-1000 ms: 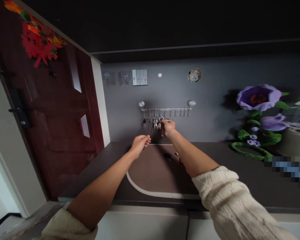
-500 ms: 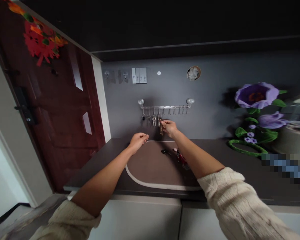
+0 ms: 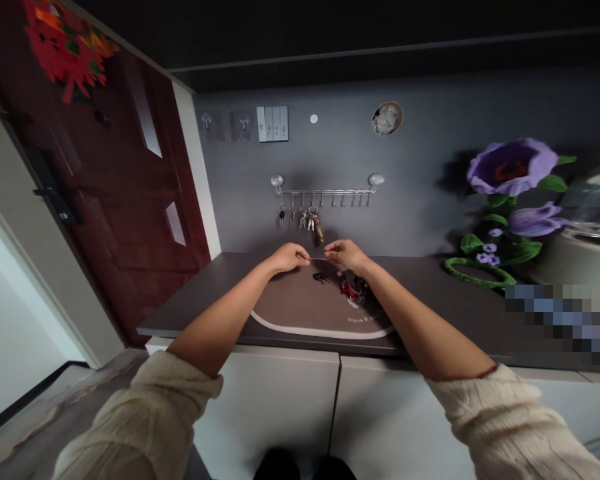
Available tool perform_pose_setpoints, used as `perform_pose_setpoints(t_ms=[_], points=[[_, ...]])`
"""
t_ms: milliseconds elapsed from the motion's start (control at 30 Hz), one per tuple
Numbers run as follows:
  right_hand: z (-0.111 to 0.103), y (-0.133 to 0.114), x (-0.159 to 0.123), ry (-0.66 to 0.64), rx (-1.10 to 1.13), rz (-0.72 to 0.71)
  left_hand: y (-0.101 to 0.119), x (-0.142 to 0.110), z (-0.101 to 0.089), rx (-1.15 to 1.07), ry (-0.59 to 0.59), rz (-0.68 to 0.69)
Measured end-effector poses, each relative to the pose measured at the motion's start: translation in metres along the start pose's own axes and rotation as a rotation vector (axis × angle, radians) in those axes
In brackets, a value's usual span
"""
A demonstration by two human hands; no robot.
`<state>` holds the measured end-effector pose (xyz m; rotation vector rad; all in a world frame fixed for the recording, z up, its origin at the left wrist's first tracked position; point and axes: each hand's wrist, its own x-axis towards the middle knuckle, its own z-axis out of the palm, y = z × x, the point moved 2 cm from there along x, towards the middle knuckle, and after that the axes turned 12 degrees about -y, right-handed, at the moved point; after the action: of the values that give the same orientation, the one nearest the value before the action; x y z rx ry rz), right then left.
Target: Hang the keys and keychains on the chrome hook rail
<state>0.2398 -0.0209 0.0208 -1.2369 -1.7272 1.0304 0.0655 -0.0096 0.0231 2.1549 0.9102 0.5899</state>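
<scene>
My left hand is above the far edge of the brown mat, its thumb and fingers drawn together. Facing it across a small gap, my right hand has curled fingers in a pinch. What either hand holds, if anything, is too small to tell. Just above them a key bunch with a brown tag hangs from the clear hook rail. More keys hang to its left. On the mat lie a small black key-like item and a red item, partly hidden by my right arm.
Purple artificial flowers and a pale container with a clear top stand at the right of the dark counter. A dark shelf overhangs. Clear wall hooks are at upper left, beside a red-brown door.
My right hand has let go of the brown tag and come down toward my left hand. The tag now hangs tilted from its ring. The view has tipped downward.
</scene>
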Motion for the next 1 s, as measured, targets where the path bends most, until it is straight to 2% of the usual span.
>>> perform_pose_setpoints(t_ms=[133, 267, 367, 667, 833, 1000], points=[[0.004, 0.008, -0.008, -0.012, -0.375, -0.026, -0.003, 0.013, 0.013, 0.080, -0.098, 0.035], [0.010, 0.007, -0.011, -0.022, -0.756, -0.113, -0.010, 0.014, 0.023, 0.156, -0.095, 0.055], [0.013, 0.008, -0.011, -0.060, -0.890, -0.155, -0.013, 0.011, 0.027, 0.181, -0.091, 0.107], [0.019, 0.006, -0.013, -0.148, -0.933, -0.166, -0.017, 0.012, 0.029, 0.239, -0.099, 0.184], [0.019, 0.008, -0.012, -0.150, -0.889, -0.176, -0.027, 0.016, 0.027, 0.172, -0.106, 0.145], [0.019, 0.006, -0.014, -0.150, -0.932, -0.166, -0.029, 0.016, 0.027, 0.074, -0.045, 0.118]])
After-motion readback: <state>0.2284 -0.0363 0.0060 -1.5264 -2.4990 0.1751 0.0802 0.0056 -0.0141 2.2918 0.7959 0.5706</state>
